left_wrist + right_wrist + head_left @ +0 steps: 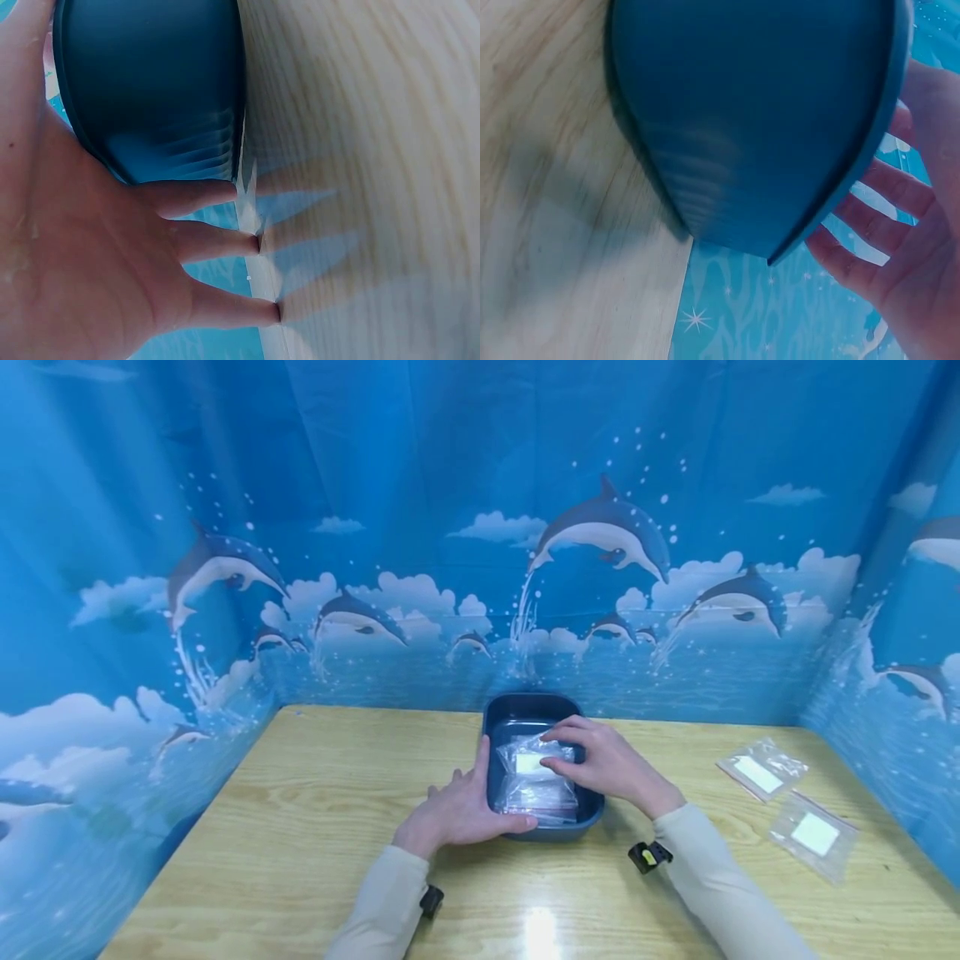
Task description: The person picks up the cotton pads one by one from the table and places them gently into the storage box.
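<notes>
A dark blue plastic bin [557,833] stands on the table. Inside it lie clear zip bags [536,793], with a white label showing on an upper one. My left hand [467,810] is spread against the bin's left side, its thumb along the near rim. In the left wrist view, that hand's fingers [225,306] stretch out straight toward the tabletop. Over the right part of the bin, my right hand [611,764] reaches in with bent, parted fingers, thumb and fingertips close above the bags. The right wrist view has its fingertips partly hidden by the bin's rim.
Two more clear zip bags with white labels lie on the table to the right, one farther back [759,772] and one nearer [815,835]. A blue dolphin-print curtain [450,527] surrounds the wooden table [315,827] at the back and sides.
</notes>
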`<state>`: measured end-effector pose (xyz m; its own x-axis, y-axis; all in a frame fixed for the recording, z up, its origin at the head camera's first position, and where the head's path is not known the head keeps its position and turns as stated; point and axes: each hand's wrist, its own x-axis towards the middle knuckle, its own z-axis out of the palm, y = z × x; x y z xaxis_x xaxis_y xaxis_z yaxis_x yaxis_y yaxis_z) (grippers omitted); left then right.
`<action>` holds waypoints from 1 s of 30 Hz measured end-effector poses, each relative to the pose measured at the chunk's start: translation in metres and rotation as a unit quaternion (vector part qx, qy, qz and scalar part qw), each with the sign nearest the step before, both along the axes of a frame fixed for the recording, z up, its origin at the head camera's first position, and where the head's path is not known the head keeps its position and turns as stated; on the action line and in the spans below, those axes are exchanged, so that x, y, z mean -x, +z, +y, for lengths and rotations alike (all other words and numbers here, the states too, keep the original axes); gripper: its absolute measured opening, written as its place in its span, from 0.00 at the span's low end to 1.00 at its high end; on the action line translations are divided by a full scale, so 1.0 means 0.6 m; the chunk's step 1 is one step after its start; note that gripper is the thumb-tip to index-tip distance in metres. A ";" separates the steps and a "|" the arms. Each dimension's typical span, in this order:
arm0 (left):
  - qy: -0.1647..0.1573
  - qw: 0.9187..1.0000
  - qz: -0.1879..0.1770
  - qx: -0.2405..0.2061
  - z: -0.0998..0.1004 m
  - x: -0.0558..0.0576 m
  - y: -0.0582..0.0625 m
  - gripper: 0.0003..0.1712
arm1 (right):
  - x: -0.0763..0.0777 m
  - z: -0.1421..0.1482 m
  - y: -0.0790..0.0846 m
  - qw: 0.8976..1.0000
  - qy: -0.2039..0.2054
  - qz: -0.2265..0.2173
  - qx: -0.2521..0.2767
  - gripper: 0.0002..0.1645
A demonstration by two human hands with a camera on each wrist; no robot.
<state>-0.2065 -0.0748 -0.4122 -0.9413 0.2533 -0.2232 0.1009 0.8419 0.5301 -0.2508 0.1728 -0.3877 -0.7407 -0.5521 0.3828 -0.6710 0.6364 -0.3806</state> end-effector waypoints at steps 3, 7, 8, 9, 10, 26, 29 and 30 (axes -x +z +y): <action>0.002 1.000 0.002 -0.003 0.000 0.000 0.001 0.79 | -0.004 0.006 0.003 1.000 -0.013 0.005 -0.003 0.22; 0.000 1.000 0.002 -0.006 -0.001 0.000 0.000 0.79 | -0.011 0.019 0.007 0.999 -0.032 0.019 -0.013 0.26; -0.001 1.000 0.002 -0.006 -0.001 0.000 0.000 0.79 | -0.013 0.023 0.008 0.999 -0.037 0.020 -0.015 0.28; -0.001 1.000 0.002 -0.007 -0.001 0.000 0.000 0.79 | -0.015 0.026 0.009 0.999 -0.042 0.022 -0.016 0.29; -0.002 1.000 0.002 -0.007 -0.001 0.000 0.000 0.79 | -0.016 0.030 0.009 0.998 -0.047 0.025 -0.019 0.31; -0.002 1.000 0.004 -0.013 -0.003 -0.002 0.000 0.81 | -0.040 0.102 0.007 0.973 -0.169 0.069 -0.139 0.49; -0.002 1.000 0.005 -0.008 -0.004 -0.002 0.000 0.82 | -0.045 0.117 0.005 0.967 -0.192 0.066 -0.157 0.50; -0.002 1.000 0.006 -0.007 -0.004 -0.002 0.000 0.82 | -0.047 0.122 0.004 0.965 -0.197 0.064 -0.161 0.50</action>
<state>-0.2053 -0.0770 -0.4120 -0.9430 0.2598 -0.2082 0.1101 0.8336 0.5414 -0.2228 0.2461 -0.3853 -0.8757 -0.3423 0.3405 -0.3805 0.9234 -0.0504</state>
